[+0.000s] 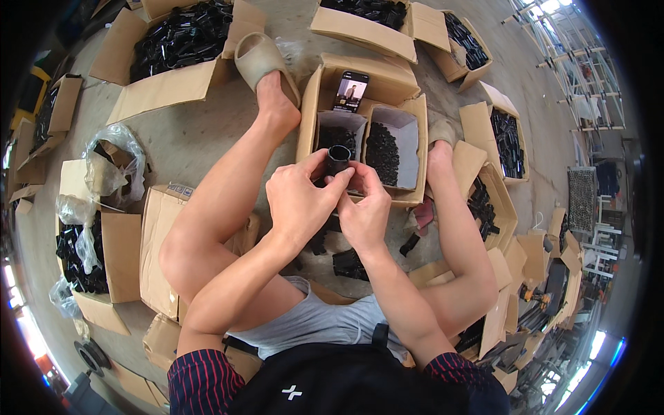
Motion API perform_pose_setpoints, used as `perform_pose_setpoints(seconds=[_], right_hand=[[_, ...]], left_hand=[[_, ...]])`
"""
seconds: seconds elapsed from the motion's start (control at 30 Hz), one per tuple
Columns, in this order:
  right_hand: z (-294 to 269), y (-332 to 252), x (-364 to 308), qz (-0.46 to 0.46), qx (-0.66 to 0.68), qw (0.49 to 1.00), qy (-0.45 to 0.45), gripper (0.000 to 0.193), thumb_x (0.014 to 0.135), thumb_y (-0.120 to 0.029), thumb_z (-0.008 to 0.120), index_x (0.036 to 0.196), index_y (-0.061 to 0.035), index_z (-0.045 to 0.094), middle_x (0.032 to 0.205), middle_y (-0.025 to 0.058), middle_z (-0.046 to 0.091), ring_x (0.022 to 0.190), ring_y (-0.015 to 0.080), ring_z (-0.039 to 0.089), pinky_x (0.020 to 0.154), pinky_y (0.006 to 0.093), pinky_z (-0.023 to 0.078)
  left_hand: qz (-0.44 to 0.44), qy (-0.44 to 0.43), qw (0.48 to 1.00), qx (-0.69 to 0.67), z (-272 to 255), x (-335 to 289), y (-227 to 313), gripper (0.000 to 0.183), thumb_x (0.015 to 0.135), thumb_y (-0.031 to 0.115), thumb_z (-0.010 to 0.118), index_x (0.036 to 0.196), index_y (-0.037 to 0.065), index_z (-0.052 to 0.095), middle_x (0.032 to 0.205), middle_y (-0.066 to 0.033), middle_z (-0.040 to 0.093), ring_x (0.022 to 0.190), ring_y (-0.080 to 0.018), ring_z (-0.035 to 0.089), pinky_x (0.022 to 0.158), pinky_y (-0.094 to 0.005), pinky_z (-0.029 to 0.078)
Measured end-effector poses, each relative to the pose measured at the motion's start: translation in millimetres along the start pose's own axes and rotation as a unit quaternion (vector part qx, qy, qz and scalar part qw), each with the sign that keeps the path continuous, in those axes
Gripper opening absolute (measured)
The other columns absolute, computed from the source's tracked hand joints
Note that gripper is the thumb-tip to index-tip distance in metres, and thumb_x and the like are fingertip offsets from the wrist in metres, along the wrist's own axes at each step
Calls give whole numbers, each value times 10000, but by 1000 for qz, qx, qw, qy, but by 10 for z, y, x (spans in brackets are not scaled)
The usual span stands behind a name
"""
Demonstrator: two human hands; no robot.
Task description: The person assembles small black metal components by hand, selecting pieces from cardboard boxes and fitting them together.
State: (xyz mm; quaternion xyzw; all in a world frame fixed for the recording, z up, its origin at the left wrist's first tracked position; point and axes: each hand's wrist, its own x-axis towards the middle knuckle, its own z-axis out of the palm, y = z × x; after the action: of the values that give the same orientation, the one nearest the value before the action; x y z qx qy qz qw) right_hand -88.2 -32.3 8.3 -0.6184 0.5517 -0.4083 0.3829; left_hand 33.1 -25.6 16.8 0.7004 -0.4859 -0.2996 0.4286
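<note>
One open carton [123, 257] at left, full of black parts [79, 259]. At centre, gripped in left hand [301, 198]: black tubular piece [338, 161], open end up, near second carton [391, 81]. Beyond it, phone [351, 92] propped inside that carton. Then right hand [365, 209], also gripping the piece; fingertip placement hard to judge. Farther right, tray [407, 138] of small black pieces [382, 153].

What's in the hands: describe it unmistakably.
Between the feet sits an open cardboard box. At its near side, the left hand and right hand hold a black tube. Unlike the small black pieces inside, it shows a wide round opening.
</note>
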Motion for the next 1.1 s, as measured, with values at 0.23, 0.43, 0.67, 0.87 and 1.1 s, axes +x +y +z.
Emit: perform_pose_setpoints(seconds=[0.23, 0.43, 0.67, 0.87, 1.1], right_hand=[[-166, 271, 95, 171, 312, 934, -28, 269, 946, -86, 704, 1176, 34, 632, 1052, 67, 706, 910, 90, 649, 795, 226, 519], [-258, 235, 156, 277, 304, 911, -22, 250, 951, -152, 713, 1138, 12, 688, 1036, 31, 701, 891, 81, 627, 807, 216, 489], [-628, 721, 649, 157, 42, 987, 10, 291, 1014, -277, 612, 1103, -36, 750, 847, -1, 676, 751, 69, 559, 676, 230, 461], [-987, 1961, 1215, 204, -131, 970, -12, 176, 932, -156, 670, 1035, -32, 738, 871, 111, 725, 792, 189, 693, 690, 320, 552], [-631, 1991, 1187, 178, -401, 890, -125, 162, 836, -196, 713, 966, -115, 767, 993, 195, 731, 986, 384, 694, 895, 458, 540]], left_hand=[[-51, -108, 982, -144, -69, 70, -8, 329, 923, 218, 705, 1150, -21, 717, 885, -146, 750, 784, -176, 713, 729, -293, 542], [-222, -208, 845, -439, 226, 8, -242, 341, 1053, 265, 556, 1223, -10, 665, 1021, -20, 715, 897, -68, 640, 811, -236, 511], [-393, -206, 734, -515, 227, -35, -283, 257, 1062, 242, 517, 1116, 39, 665, 1021, -60, 713, 891, -122, 658, 852, -296, 535], [-386, -155, 738, -531, 409, -92, -325, 238, 1063, 243, 514, 1142, 45, 621, 1078, -67, 706, 943, -132, 663, 889, -309, 537], [-364, -164, 762, -509, 406, -136, -405, 228, 1063, 243, 517, 1146, 49, 601, 1088, -56, 699, 965, -129, 653, 910, -308, 522]])
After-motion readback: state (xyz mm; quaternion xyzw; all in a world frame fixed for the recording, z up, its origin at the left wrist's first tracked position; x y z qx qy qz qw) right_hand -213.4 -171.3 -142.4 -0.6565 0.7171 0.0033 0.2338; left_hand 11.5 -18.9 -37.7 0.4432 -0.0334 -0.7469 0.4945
